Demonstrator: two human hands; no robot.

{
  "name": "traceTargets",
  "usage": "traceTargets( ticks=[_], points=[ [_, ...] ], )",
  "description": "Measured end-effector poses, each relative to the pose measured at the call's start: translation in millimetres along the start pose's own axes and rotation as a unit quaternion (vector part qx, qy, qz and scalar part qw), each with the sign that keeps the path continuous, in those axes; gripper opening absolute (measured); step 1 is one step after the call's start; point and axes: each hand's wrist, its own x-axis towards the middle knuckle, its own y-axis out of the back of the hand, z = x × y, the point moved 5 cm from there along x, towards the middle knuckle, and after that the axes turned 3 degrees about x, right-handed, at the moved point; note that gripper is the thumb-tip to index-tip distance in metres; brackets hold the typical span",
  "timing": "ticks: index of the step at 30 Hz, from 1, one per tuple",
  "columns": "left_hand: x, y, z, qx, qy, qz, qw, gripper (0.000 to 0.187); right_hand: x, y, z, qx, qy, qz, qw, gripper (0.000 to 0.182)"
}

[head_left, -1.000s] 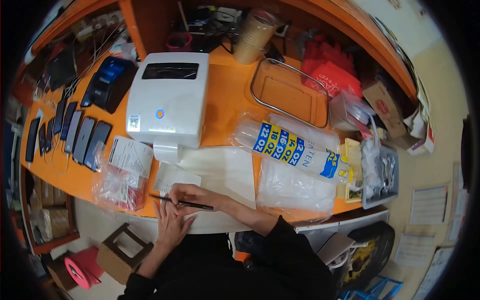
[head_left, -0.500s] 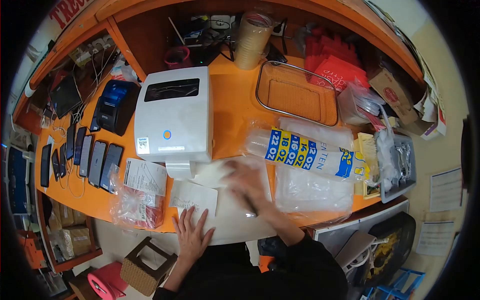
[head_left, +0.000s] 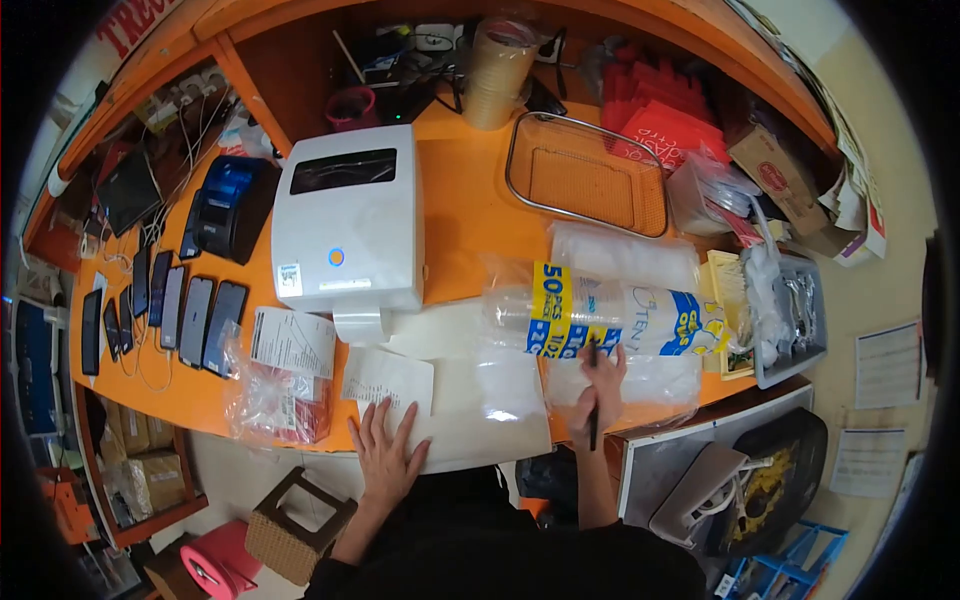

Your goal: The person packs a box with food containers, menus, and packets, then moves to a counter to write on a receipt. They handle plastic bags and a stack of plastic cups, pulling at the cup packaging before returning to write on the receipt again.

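My left hand [head_left: 388, 455] lies flat with fingers spread, its fingertips on the lower edge of a small printed slip [head_left: 390, 380]. Beneath it spreads a large whitish sheet [head_left: 470, 400] at the table's front. My right hand [head_left: 598, 400] is closed around a dark pen [head_left: 593, 428], which points up and down between the fingers. The fingertips are against the lower side of a plastic-wrapped sleeve of clear cups [head_left: 580, 310] with a yellow and blue label. More clear plastic packs [head_left: 625, 255] lie behind and under the sleeve.
A white label printer [head_left: 350, 225] stands behind the slip. Several phones [head_left: 195, 315] lie at left, before a black-and-blue device [head_left: 235, 210]. A wire basket [head_left: 590, 180], a tape-like stack [head_left: 495, 75] and red bags [head_left: 670, 115] are at the back. A grey bin [head_left: 795, 330] sits right.
My right hand has moved right, from above the whitish sheet to the cup sleeve. The sleeve has turned, showing a different part of its label. My left hand stays on the slip.
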Motion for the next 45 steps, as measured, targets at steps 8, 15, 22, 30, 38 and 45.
traceTargets(
  ticks=[8, 15, 22, 30, 38, 45],
  points=[
    [-0.9, 1.5, 0.7, 0.0, 0.004, 0.018, 1.0, 0.053, 31.6, -19.4, -9.1, 0.104, -0.026, 0.075, 0.991, 0.047],
    [-2.0, -1.3, 0.7, 0.004, -0.004, 0.02, 1.0, 0.054, 24.1, -112.0, -82.6, 0.368, 0.1, -0.192, 0.904, 0.041],
    [0.0, -0.9, 4.5, 0.02, -0.022, 0.009, 1.0, 0.054, 37.3, -105.3, -21.2, -0.054, 0.03, -0.119, 0.991, 0.04],
    [1.5, -0.9, 5.1, 0.04, -0.007, -0.001, 0.999, 0.053, 12.1, -115.0, -56.6, 0.351, -0.04, -0.182, 0.918, 0.033],
    [-2.2, -3.3, -2.7, 0.008, -0.003, 0.043, 0.999, 0.046, -21.6, -199.0, -61.8, 0.571, -0.214, -0.409, 0.678, 0.013],
    [-0.4, -2.0, -4.5, -0.019, 0.021, 0.04, 0.999, 0.049, -30.5, -214.5, -50.9, 0.468, -0.278, -0.506, 0.669, 0.025]
  ],
)
